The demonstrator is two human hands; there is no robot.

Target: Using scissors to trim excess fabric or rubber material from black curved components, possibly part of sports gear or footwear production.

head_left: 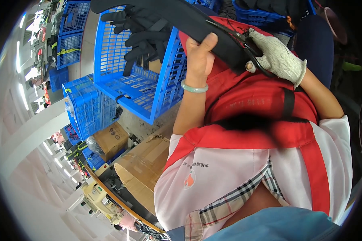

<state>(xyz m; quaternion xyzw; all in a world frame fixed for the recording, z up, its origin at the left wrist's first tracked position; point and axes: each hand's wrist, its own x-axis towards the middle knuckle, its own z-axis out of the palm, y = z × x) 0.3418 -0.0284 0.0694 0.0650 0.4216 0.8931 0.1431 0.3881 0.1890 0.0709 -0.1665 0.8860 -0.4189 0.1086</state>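
My left hand [201,58], bare with a pale green bangle at the wrist, is closed on a long black padded fabric piece [171,14], its thumb lying on top. The piece stretches from the upper left down to my lap. On my right hand [279,58] is a white knit glove with a bare fingertip showing. Its fingers are through the black handles of a pair of scissors [251,54]. The scissor blades lie along the upper edge of the black piece; whether they touch it I cannot tell. Under both hands spreads my red apron [249,100].
At left, close to my left forearm, a blue plastic crate [142,106] holds several black padded pieces [149,40]. Another blue crate [249,16] with dark pieces stands beyond my lap. Stacked blue crates [86,106], a cardboard box [110,138] and a sewing machine [96,197] are farther left.
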